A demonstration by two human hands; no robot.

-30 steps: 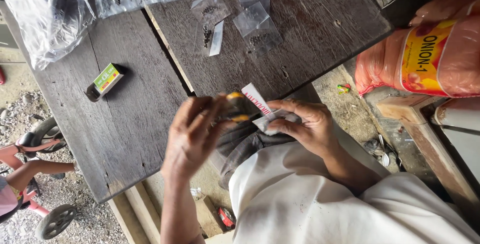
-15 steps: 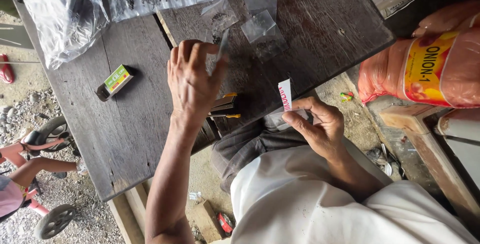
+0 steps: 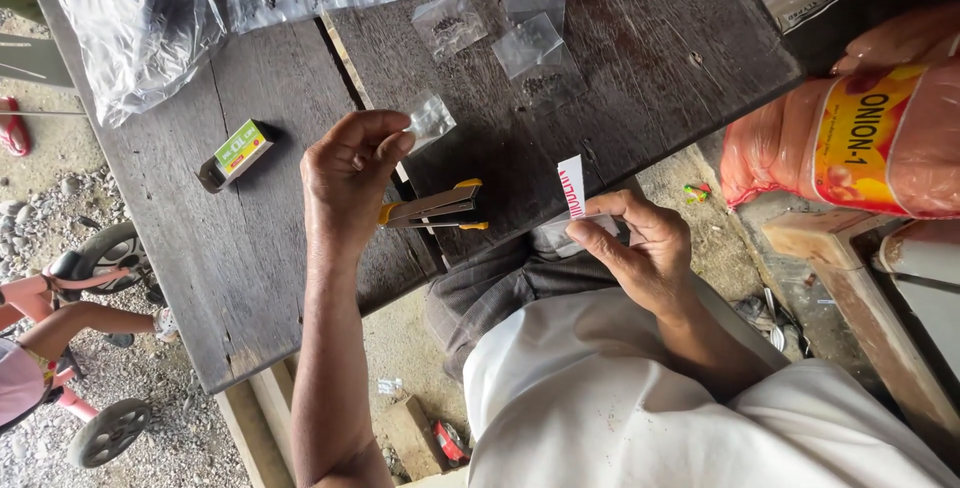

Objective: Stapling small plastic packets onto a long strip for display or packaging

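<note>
My left hand [image 3: 345,173] is raised over the dark wooden table [image 3: 250,258] and pinches a small clear plastic packet [image 3: 430,118] between thumb and fingers. A stapler with yellow trim [image 3: 430,206] lies on the table just right of that hand. My right hand [image 3: 640,248] is near the table's front edge, above my lap, and holds a small white paper label with red print [image 3: 571,188] upright.
Several small clear packets [image 3: 525,43] lie further back on the table. A large clear plastic bag [image 3: 130,18] sits at the back left, a small green-and-yellow box [image 3: 235,153] left of my hand. An orange mesh sack [image 3: 860,138] is at right. A child on a tricycle [image 3: 60,348] is at lower left.
My left hand went from my lap to the table and has lifted a small clear packet. My right hand stayed by the table edge, still holding the paper label.
</note>
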